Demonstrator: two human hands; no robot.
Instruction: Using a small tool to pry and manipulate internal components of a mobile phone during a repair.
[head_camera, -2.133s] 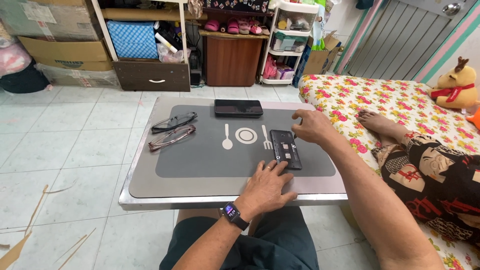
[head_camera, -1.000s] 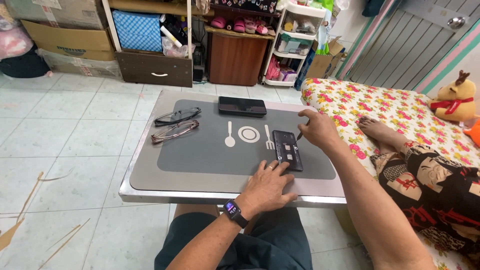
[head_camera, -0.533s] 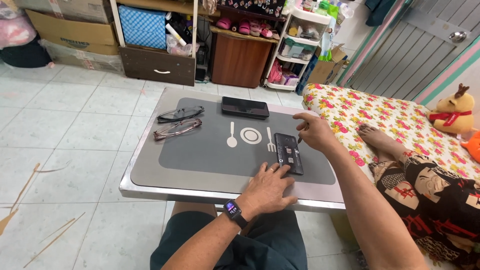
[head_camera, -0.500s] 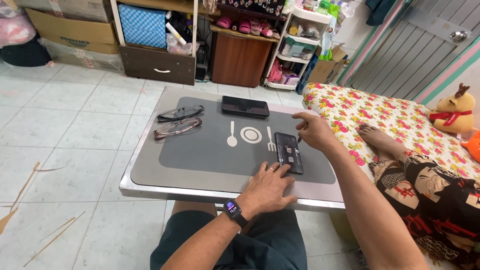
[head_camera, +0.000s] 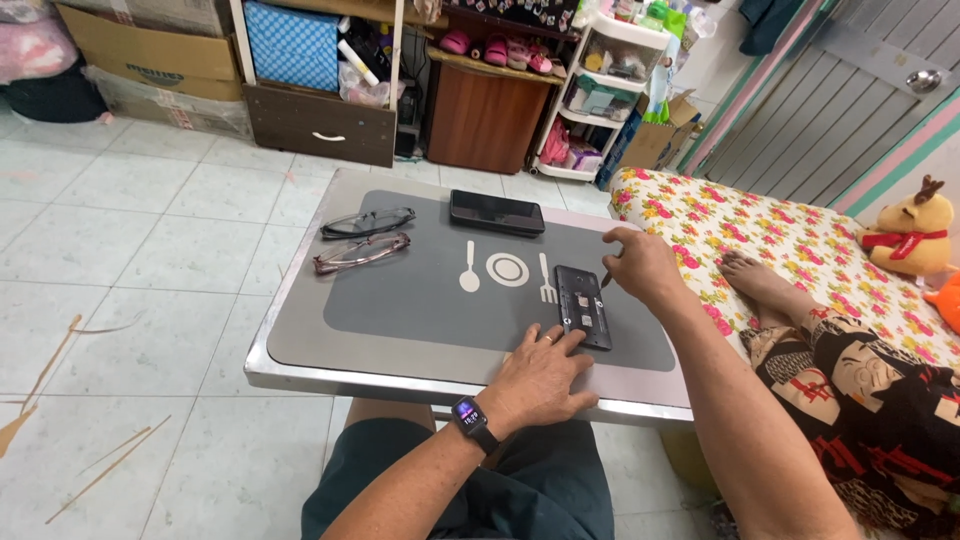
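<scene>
From my seat at the feed, the far left is mostly cut off: a brown cardboard box (head_camera: 150, 25) with dark print on its side runs out of the top edge, and a second flat box (head_camera: 165, 100) lies under it. Beside them a blue checked bin (head_camera: 290, 45) sits in an open shelf above a dark drawer (head_camera: 320, 125); what is in the bin I cannot make out.

On the metal table (head_camera: 300, 365), a grey mat (head_camera: 400, 300) carries white spoon, plate and fork shapes. Two pairs of glasses (head_camera: 362, 237) lie folded at its left end, and a dark phone (head_camera: 497, 212) lies flat at the far edge.

My left hand (head_camera: 545, 375) rests flat, fingers spread, pressing the near end of an opened phone body (head_camera: 583, 305), which lies on the mat's right part, just right of the fork shape. My right hand (head_camera: 640, 268) is closed around a thin dark tool (head_camera: 607, 279), its tip at the phone body's right edge; most of the tool is hidden in the hand.

Behind, a white rack (head_camera: 610, 85) holds plastic tubs with unclear contents. A cardboard box (head_camera: 655, 145) stands by the flowered mattress (head_camera: 800, 240).
</scene>
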